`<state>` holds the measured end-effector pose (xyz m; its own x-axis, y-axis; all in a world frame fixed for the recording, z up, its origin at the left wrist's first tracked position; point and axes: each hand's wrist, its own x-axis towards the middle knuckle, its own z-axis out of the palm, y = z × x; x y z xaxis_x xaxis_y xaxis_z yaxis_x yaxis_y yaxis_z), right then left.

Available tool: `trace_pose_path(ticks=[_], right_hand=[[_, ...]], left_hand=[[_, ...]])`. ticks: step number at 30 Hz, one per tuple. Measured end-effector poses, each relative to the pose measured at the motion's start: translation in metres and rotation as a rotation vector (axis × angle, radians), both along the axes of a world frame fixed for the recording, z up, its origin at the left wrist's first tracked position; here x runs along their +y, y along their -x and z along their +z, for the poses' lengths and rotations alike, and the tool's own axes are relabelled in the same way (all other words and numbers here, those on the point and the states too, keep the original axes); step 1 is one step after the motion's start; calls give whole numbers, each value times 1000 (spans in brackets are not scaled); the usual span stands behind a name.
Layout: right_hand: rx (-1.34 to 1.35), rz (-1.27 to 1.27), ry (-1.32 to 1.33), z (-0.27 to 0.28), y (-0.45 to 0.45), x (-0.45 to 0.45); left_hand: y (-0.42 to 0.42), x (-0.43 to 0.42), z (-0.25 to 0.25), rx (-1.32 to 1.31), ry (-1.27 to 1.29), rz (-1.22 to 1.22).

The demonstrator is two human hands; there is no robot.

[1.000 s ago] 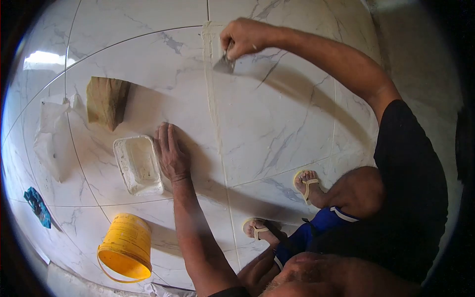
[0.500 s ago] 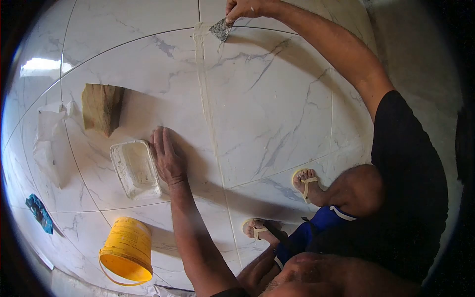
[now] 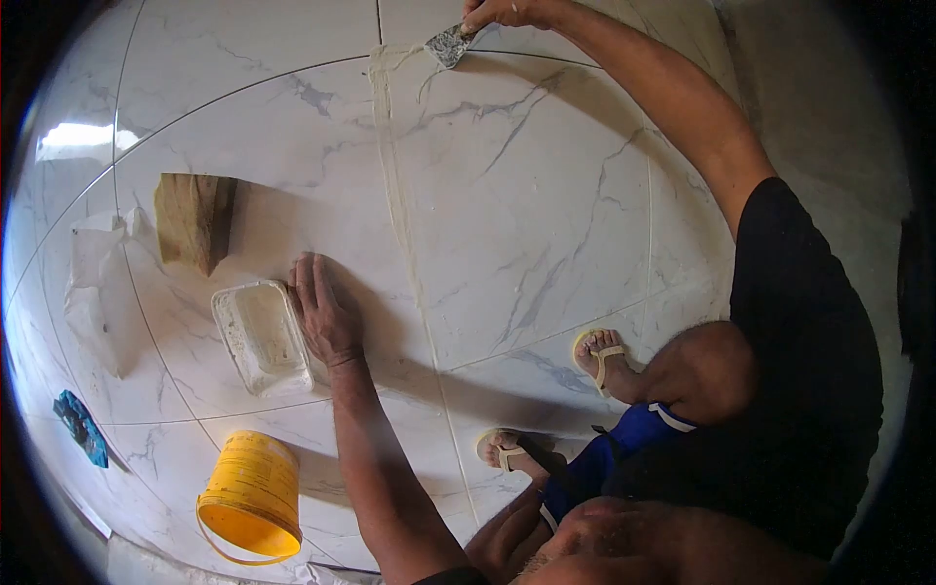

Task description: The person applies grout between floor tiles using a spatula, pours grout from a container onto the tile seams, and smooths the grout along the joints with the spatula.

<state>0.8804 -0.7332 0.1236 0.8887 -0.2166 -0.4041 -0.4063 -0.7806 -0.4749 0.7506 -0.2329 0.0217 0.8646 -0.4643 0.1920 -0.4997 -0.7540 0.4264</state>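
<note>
My right hand (image 3: 495, 12) grips a putty knife (image 3: 448, 46) with a paste-smeared blade, its edge on the tile near a dark joint. A pale band of grout (image 3: 388, 146) runs down the neighbouring joint, and a short smear reaches from its top toward the blade. My left hand (image 3: 327, 312) rests on the floor with fingers stretched out, against the right side of a white plastic tub (image 3: 261, 336). Whitish paste coats the inside of that tub. The putty knife's handle is mostly hidden in my right hand.
A tan sponge-like block (image 3: 193, 222) stands beyond the tub. Farther left lie a clear plastic bag (image 3: 97, 292) and a crumpled blue wrapper (image 3: 81, 427). A yellow bucket (image 3: 252, 492) lies tipped near my left forearm. My sandalled feet (image 3: 604, 361) are on the marbled tiles (image 3: 546, 224).
The putty knife has moved right along the dark joint, away from the top of the grout band, and more smear shows behind it. My left hand stays by the tub; the view shifts slightly.
</note>
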Motion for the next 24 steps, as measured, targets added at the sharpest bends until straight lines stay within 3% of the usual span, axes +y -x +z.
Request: trace_pose_path(ticks=[14, 24], right_hand=[[147, 15, 30, 24, 13, -40], [-266, 164, 141, -11, -30, 41]], left_hand=[[0, -2, 0, -10, 40, -3], [0, -2, 1, -39, -15, -10]])
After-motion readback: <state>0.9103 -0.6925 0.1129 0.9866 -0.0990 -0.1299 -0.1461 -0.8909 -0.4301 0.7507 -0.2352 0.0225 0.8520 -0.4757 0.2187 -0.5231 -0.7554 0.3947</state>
